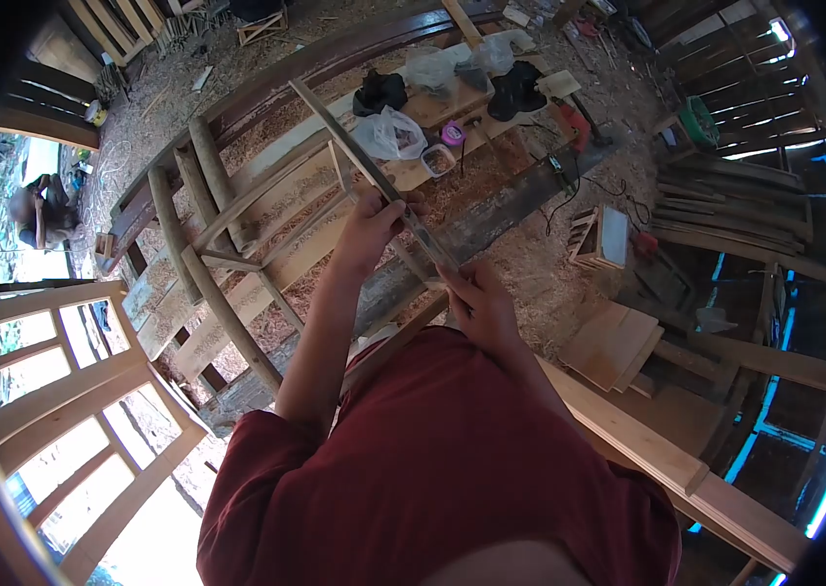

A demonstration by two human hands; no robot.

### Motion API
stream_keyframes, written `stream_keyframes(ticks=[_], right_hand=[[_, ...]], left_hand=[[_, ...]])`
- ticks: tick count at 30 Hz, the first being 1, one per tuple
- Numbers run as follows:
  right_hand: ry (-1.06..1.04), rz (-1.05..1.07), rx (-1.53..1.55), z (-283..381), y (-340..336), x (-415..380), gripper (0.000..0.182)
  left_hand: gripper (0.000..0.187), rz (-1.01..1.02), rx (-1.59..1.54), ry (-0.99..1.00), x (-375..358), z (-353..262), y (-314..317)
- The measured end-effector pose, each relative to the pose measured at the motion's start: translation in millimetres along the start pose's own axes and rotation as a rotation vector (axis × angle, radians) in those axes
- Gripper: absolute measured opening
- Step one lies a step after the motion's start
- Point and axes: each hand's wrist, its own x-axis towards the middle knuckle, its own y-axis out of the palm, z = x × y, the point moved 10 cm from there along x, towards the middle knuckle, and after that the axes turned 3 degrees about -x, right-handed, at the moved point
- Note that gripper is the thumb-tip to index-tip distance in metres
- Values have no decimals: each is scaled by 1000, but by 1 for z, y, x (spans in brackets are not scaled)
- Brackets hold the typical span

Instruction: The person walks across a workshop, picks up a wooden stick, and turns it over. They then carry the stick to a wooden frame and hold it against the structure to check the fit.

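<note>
A long, narrow wooden strip (342,138) runs slantwise in front of my chest, its far end reaching out over the workbench. My left hand (371,230) is closed around it near the middle, thumb on top. Toward the near end, my right hand (482,301) grips the same strip, with the index finger lying along it. Below and to the left are round wooden poles (235,317) and thinner slats that form a frame-like piece. My hands hide whether the strip is joined to it.
On the bench lie clear plastic bags (395,135), black bags (517,91), a purple tape roll (452,133) and a small tub (438,160). A power tool (563,174) with a cord lies right. Stacked boards (610,344) and a window-like frame (71,391) flank me. A person (42,210) sits far left.
</note>
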Motion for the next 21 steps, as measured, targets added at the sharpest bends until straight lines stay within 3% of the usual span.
stream_keyframes(ticks=[4, 13, 19, 21], right_hand=[[-89, -29, -14, -4, -2, -4, 43], [-45, -73, -22, -7, -13, -2, 44], [-34, -71, 25, -8, -16, -4, 43], [49, -76, 160, -14, -17, -6, 44]], left_hand=[[34, 75, -153, 30, -3, -7, 8], [39, 218, -229, 52, -3, -15, 24], [38, 226, -191, 68, 1, -9, 23], [36, 145, -187, 70, -5, -16, 26]])
